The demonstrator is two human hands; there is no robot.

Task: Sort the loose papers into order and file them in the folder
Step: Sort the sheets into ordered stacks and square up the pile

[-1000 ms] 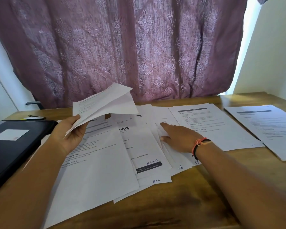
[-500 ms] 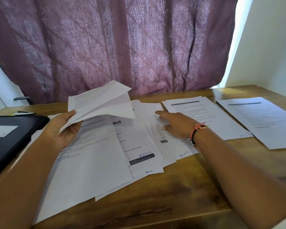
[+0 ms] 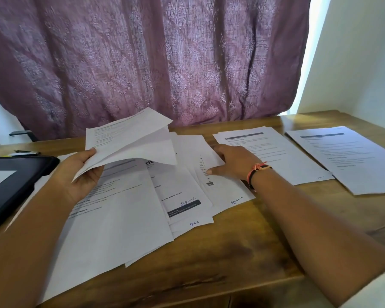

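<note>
**papercut_pete:** so which step was this, sorting or filing?

**deskjockey:** Sorting, I'd say, and only partway through. The flat black folder with a white label lay shut at the left edge of the brown wooden bench, and nothing was going into it yet. Most of the loose white printed papers were fanned out, overlapping, in the middle. One white printed stack sat just right of the fan and another white stack lay near the right edge, so some grouping was already done.

**papercut_pete:** and the hands?

**deskjockey:** The left hand was clamped on a small bunch of white sheets, thumb on top and fingers curled under, holding them up over the fan. The right hand was spread open with fairly straight fingers, pressing flat on the rightmost sheet of the fan, the one with a handwritten page mark at its bottom edge. It wasn't gripping anything.

**papercut_pete:** next move?

**deskjockey:** My guess is check that page mark, then slide just that sheet clear of the overlap. The tricky bit is that it's thin paper, so neighbours could easily drag along. It then needs pinching by an edge and slotting into the held bunch at the right spot.
</note>
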